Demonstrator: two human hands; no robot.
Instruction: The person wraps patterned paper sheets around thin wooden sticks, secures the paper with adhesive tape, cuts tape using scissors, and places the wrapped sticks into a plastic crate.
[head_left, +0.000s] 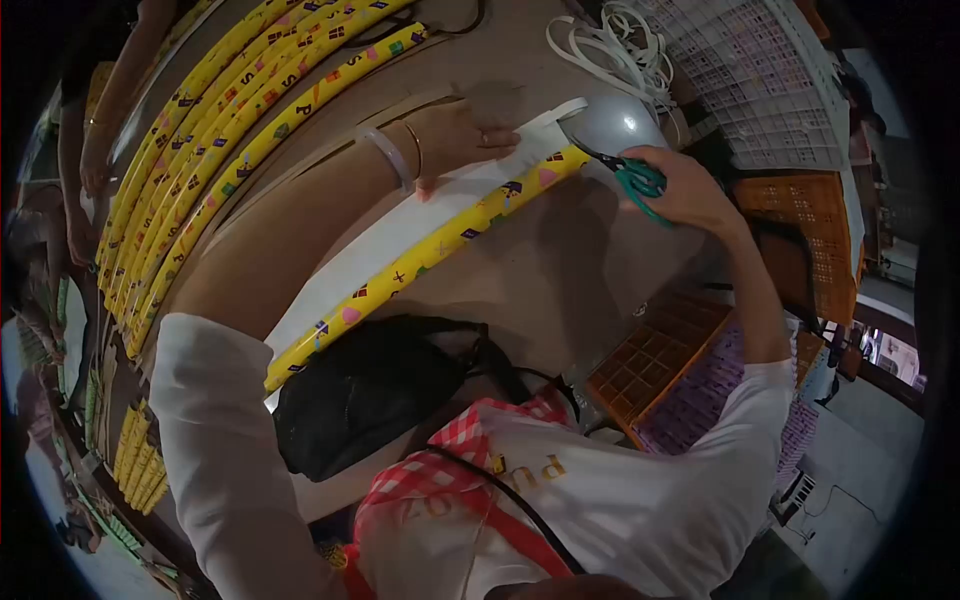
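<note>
My left hand (452, 140) lies with its fingers stretched out on a long white sheet (385, 238), near the sheet's far end. Along the near side of that sheet runs a yellow printed roll (425, 262) with small colourful pictures. My right hand (685, 188) is closed round green-handled scissors (640, 182). Their dark blades point left, at the far end of the yellow roll and a white strip (565, 110) that curls there. Whether the blades touch the strip, I cannot tell.
Several yellow printed rolls (235, 130) lie side by side at the upper left. Loose white strips (625, 55) are heaped at the top. A black bag (365, 395) rests near my body. Orange crates (660, 360) and a white basket (755, 80) stand at the right. Other people's arms (125, 90) show at left.
</note>
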